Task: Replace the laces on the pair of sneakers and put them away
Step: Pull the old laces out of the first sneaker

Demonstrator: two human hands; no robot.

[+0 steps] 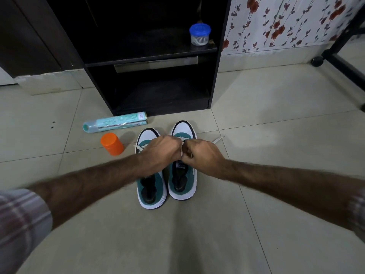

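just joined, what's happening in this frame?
A person is lacing a pair of sneakers on the tiled floor. Both hands, left hand and right hand, pinch the white lace over the right sneaker. One lace end trails to the right. The left sneaker stands beside it, touching or nearly so. A spray can lies on its side and an orange container stands to the left. The dark shelf unit is behind, its bottom shelf bare.

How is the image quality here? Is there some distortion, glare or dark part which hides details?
Head view: wide-angle bending curves the floor tile lines and stretches both forearms at the edges; the black cabinet interior is too dark for detail; a soft pale sheen lies on the tiles right of the sneakers; the left hand and right hand look reasonably sharp.
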